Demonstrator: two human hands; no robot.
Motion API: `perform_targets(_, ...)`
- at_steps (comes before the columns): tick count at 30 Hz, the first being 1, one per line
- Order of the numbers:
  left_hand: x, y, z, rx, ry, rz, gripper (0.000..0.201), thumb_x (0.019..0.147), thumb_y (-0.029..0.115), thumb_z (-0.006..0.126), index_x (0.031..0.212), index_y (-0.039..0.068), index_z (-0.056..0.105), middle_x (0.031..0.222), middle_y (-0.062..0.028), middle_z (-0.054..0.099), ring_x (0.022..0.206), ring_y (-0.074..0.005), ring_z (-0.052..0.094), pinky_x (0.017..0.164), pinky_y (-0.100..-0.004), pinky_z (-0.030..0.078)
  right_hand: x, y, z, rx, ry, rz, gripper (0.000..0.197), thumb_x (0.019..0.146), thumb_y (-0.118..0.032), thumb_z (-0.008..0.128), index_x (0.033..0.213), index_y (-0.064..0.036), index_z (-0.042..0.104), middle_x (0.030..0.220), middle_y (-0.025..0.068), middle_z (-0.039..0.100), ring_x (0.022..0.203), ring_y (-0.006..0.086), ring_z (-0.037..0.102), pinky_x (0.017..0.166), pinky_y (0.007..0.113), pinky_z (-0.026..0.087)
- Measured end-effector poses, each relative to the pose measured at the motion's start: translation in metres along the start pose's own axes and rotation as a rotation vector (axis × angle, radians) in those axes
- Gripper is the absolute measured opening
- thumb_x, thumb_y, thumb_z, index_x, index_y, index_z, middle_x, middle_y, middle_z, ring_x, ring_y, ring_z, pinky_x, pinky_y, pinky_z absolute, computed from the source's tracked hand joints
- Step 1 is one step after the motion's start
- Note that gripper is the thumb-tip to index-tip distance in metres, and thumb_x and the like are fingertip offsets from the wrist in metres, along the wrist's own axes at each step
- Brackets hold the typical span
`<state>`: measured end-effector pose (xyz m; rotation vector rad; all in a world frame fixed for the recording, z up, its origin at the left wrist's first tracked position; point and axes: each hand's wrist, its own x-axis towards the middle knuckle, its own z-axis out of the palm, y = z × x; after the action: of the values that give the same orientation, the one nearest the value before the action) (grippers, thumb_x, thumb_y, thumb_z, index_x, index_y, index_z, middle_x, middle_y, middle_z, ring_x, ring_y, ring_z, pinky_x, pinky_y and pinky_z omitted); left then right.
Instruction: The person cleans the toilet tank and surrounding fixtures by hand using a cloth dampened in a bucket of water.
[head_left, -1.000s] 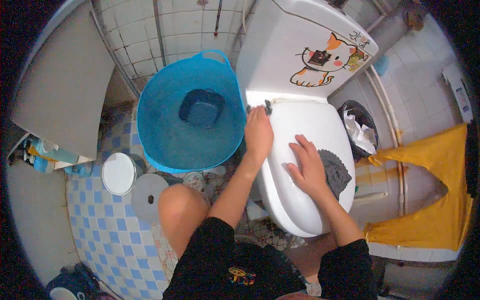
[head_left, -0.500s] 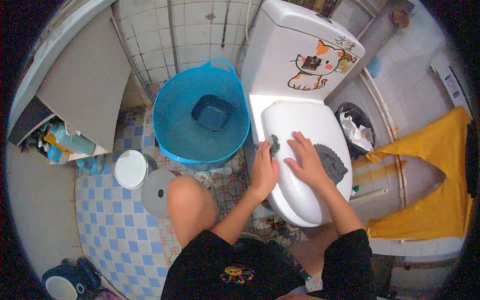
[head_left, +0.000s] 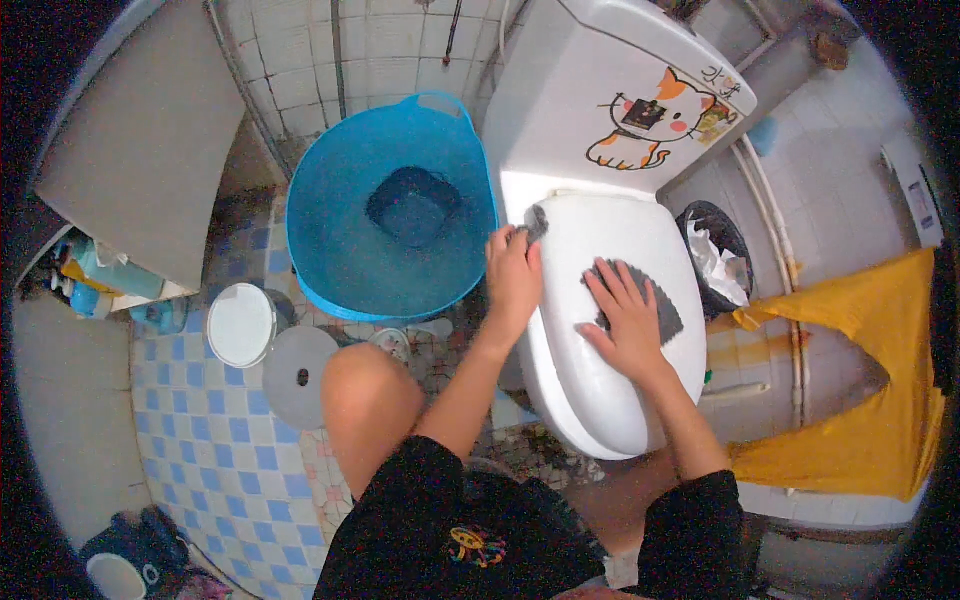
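A white toilet (head_left: 560, 390) stands in front of me with its lid down. My left hand (head_left: 513, 280) is at the lid's left edge near the hinge, its fingers closed around a small crumpled grey cloth (head_left: 537, 222). Spread and flat, my right hand (head_left: 628, 318) lies over a dark grey cloth (head_left: 668, 312) with a scalloped edge, spread on the lid. Part of that cloth is hidden under the fingers. A cat sticker (head_left: 640, 120) decorates the tank.
Left of the toilet stands a blue tub (head_left: 310, 250) with a dark basin (head_left: 415, 207) inside. A white-lidded bucket (head_left: 242, 325) and grey round stool (head_left: 300, 375) are beside it. On the right are a black bin (head_left: 718, 258) and a hanging yellow cloth (head_left: 840, 460).
My left hand has moved up along the lid's edge toward the hinge with the small cloth. The dark cloth has shifted up and left, and my right hand now covers more of it.
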<state>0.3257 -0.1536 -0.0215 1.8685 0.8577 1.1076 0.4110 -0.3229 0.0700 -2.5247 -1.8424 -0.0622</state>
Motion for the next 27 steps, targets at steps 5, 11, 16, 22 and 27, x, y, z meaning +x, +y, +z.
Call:
perform_targets(5, 0.030, -0.016, 0.014, 0.000, 0.061, 0.013, 0.029, 0.088, 0.016, 0.061, 0.109, -0.005, 0.064, 0.122, -0.0236, 0.050, 0.112, -0.0414, 0.046, 0.097, -0.0462, 0.040, 0.023, 0.006, 0.007, 0.028, 0.074, -0.023, 0.073, 0.085, -0.055, 0.055, 0.144, -0.0132, 0.041, 0.155, 0.0061, 0.031, 0.143, 0.0308, 0.027, 0.112, 0.062, 0.016)
perform_targets(11, 0.020, -0.006, 0.002, 0.072, -0.036, -0.025, 0.030, 0.089, 0.019, 0.059, 0.106, -0.004, 0.065, 0.117, -0.0230, 0.050, 0.107, -0.0402, 0.047, 0.094, -0.0453, 0.041, 0.026, 0.004, 0.010, 0.006, 0.095, -0.009, 0.075, 0.086, -0.057, 0.054, 0.144, -0.0111, 0.040, 0.154, 0.0072, 0.032, 0.143, 0.0298, 0.028, 0.113, 0.059, 0.018)
perform_targets(16, -0.038, 0.015, -0.022, 0.107, -0.127, 0.046, 0.034, 0.089, 0.020, 0.060, 0.111, -0.006, 0.063, 0.111, -0.0239, 0.051, 0.106, -0.0400, 0.048, 0.094, -0.0463, 0.040, 0.026, 0.006, 0.009, -0.009, 0.112, -0.004, 0.077, 0.085, -0.058, 0.055, 0.144, -0.0103, 0.041, 0.154, 0.0082, 0.033, 0.143, 0.0294, 0.028, 0.113, 0.058, 0.018)
perform_targets(22, -0.082, 0.040, -0.037, 0.050, -0.163, -0.012, 0.032, 0.091, 0.018, 0.059, 0.112, -0.006, 0.063, 0.112, -0.0247, 0.049, 0.107, -0.0401, 0.046, 0.095, -0.0476, 0.038, 0.026, 0.003, 0.007, 0.006, 0.078, 0.026, 0.081, 0.083, -0.060, 0.057, 0.144, -0.0103, 0.040, 0.154, 0.0086, 0.032, 0.143, 0.0292, 0.028, 0.113, 0.057, 0.018)
perform_targets(27, -0.043, 0.023, -0.019, 0.085, -0.025, 0.012, 0.028, 0.091, 0.017, 0.057, 0.104, -0.006, 0.066, 0.110, -0.0238, 0.050, 0.104, -0.0383, 0.046, 0.092, -0.0468, 0.039, 0.025, 0.000, 0.007, 0.000, 0.069, 0.006, 0.080, 0.083, -0.059, 0.057, 0.144, -0.0102, 0.041, 0.154, 0.0088, 0.032, 0.143, 0.0301, 0.027, 0.113, 0.057, 0.018)
